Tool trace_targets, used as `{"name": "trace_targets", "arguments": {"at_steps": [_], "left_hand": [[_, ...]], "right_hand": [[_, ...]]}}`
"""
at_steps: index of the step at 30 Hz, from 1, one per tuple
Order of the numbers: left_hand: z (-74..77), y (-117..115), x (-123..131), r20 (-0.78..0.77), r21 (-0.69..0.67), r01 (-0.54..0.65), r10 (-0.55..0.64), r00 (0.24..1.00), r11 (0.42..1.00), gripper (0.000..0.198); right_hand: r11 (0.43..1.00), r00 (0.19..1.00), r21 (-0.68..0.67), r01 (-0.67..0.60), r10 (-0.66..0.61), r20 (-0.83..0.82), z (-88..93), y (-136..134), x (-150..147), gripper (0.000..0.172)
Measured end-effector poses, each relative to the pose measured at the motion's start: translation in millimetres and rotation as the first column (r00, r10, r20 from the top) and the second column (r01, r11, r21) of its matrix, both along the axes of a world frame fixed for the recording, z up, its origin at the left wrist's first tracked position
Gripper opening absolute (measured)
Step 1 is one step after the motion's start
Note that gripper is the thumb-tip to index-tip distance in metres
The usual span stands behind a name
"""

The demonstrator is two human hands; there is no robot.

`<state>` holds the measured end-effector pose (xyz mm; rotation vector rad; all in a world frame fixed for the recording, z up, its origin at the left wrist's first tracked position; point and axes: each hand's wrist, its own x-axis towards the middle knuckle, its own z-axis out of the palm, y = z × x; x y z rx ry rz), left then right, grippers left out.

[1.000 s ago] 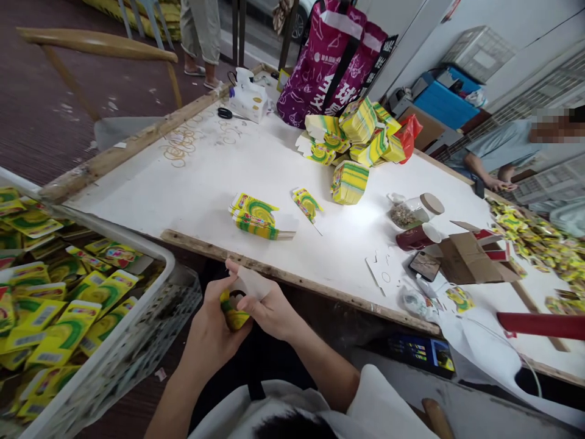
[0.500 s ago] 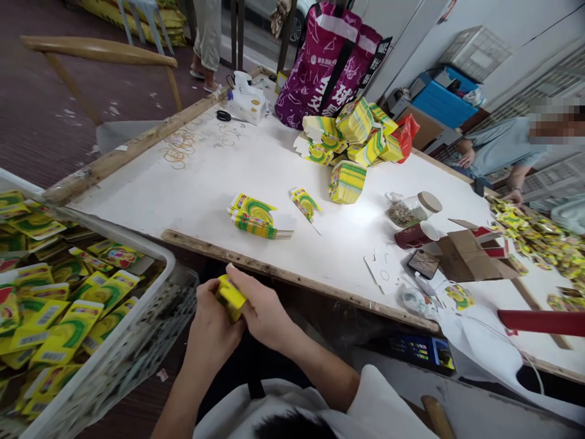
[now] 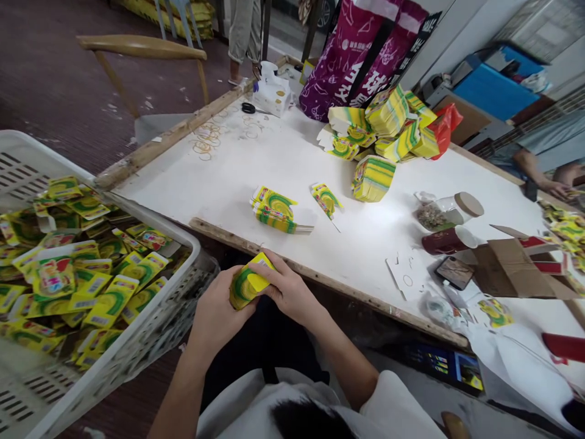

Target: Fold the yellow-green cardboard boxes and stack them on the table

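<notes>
Item: one yellow-and-green carton (image 3: 243, 289), over your lap at the near edge of the white table (image 3: 283, 155), grasped by your left hand (image 3: 217, 314) and right hand (image 3: 293, 294); light, even pressure should keep its walls square. Material: smooth printed card. Beyond: folded-carton stack (image 3: 274, 209), crisp-edged. Left: plastic crate (image 3: 153, 341), slotted walls.

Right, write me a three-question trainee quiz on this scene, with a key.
1. True or false: the left hand and the right hand both hold one yellow box.
2. On which side of the hands is the basket? A. right; B. left; C. both.
3. What colour is the large bag?

Key: 1. True. 2. B. 3. Purple.
</notes>
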<state>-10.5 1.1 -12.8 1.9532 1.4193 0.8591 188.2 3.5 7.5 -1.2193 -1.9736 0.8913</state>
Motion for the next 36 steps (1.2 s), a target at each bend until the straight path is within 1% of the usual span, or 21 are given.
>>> {"name": "trace_targets", "arguments": {"at_steps": [4,6,10,14,16,18,19,21,23,24,26,27,28,29,30,31,32,33,34,35,36], "left_hand": [[3.1,3.2,-12.2,-0.032,-0.002,0.098,-0.098,0.995,0.995,0.05],[6.6,3.8,-13.8,-0.052,0.024,0.127,-0.125,0.991,0.992,0.049],[12.5,3.5,-9.1,-0.074,0.083,0.071,-0.065,0.995,0.994,0.044],[13.4,0.9,-6.0,0.014,-0.022,0.039,-0.039,0.999,0.999,0.05],[13.2,-0.4,-5.4,0.017,-0.05,0.03,-0.029,0.999,0.998,0.054],[13.5,-1.2,-4.2,-0.023,-0.018,0.013,-0.014,1.0,1.0,0.054],[13.8,-1.5,-3.2,-0.046,0.008,0.005,-0.005,0.999,1.0,0.053],[14.5,-2.5,-0.5,-0.068,0.048,0.0,0.003,0.998,0.999,0.05],[14.5,-3.6,2.6,-0.069,0.08,-0.016,0.022,0.997,0.997,0.048],[13.9,-3.8,4.1,-0.065,0.093,-0.026,0.032,0.997,0.995,0.047],[11.5,-2.6,6.4,-0.025,0.087,-0.041,0.044,0.999,0.995,0.048],[9.9,-1.1,7.0,0.032,0.049,-0.051,0.05,0.998,0.997,0.05],[8.4,1.0,7.2,0.137,-0.024,-0.065,0.067,0.988,0.998,0.052],[7.3,3.6,7.1,0.296,-0.134,-0.071,0.108,0.949,0.988,0.055],[6.8,6.4,6.7,0.49,-0.273,-0.046,0.179,0.853,0.961,0.057],[7.1,9.2,6.1,0.677,-0.404,0.028,0.279,0.681,0.914,0.06],[8.0,11.9,5.3,0.809,-0.488,0.142,0.386,0.443,0.861,0.062],[9.6,14.2,4.5,0.863,-0.505,0.265,0.472,0.182,0.821,0.065],[11.4,16.1,3.9,0.852,-0.47,0.365,0.521,-0.051,0.804,0.066],[13.1,17.6,3.5,0.811,-0.414,0.431,0.54,-0.226,0.802,0.067],[14.5,18.9,3.5,0.766,-0.361,0.465,0.541,-0.346,0.808,0.067]], "right_hand": [[0.982,0.982,-0.057,-0.182,0.185,0.049,6.5,8.2,16.2,0.03],[0.971,0.972,-0.077,-0.228,0.231,0.032,10.8,11.4,19.8,0.028],[0.994,0.995,-0.07,-0.087,0.083,-0.064,11.6,10.7,12.0,0.027],[0.991,0.974,-0.086,-0.106,0.086,-0.208,10.9,7.5,2.0,0.056],[0.993,0.97,-0.08,-0.083,0.062,-0.236,11.2,7.2,-0.5,0.054],[0.996,0.977,-0.069,-0.052,0.037,-0.211,10.3,7.1,-2.8,0.05],[0.996,0.977,-0.076,-0.045,0.028,-0.21,9.3,6.8,-4.0,0.051],[0.989,0.961,-0.142,-0.04,-0.001,-0.275,6.8,5.7,-6.9,0.058],[0.972,0.932,-0.233,-0.018,-0.068,-0.355,4.5,4.0,-10.8,0.064],[0.965,0.925,-0.262,0.009,-0.108,-0.365,3.6,3.2,-13.0,0.064],[0.96,0.931,-0.266,0.084,-0.17,-0.323,2.2,2.6,-17.1,0.06],[0.962,0.935,-0.254,0.106,-0.183,-0.305,1.7,3.2,-18.3,0.06],[0.963,0.933,-0.248,0.101,-0.178,-0.312,1.2,4.4,-18.6,0.063],[0.964,0.924,-0.254,0.078,-0.165,-0.344,1.0,6.3,-17.5,0.069],[0.963,0.907,-0.264,0.052,-0.157,-0.391,1.0,8.6,-15.1,0.075],[0.96,0.885,-0.276,0.041,-0.163,-0.436,1.4,11.1,-11.5,0.079],[0.957,0.863,-0.286,0.054,-0.189,-0.468,2.0,13.6,-7.1,0.078],[0.951,0.845,-0.295,0.092,-0.231,-0.482,2.8,15.8,-2.3,0.074],[0.942,0.832,-0.303,0.142,-0.28,-0.479,3.6,17.4,2.5,0.065],[0.931,0.822,-0.312,0.189,-0.324,-0.469,4.2,18.5,6.6,0.057],[0.92,0.815,-0.323,0.223,-0.358,-0.456,4.5,18.9,9.9,0.049]]}}
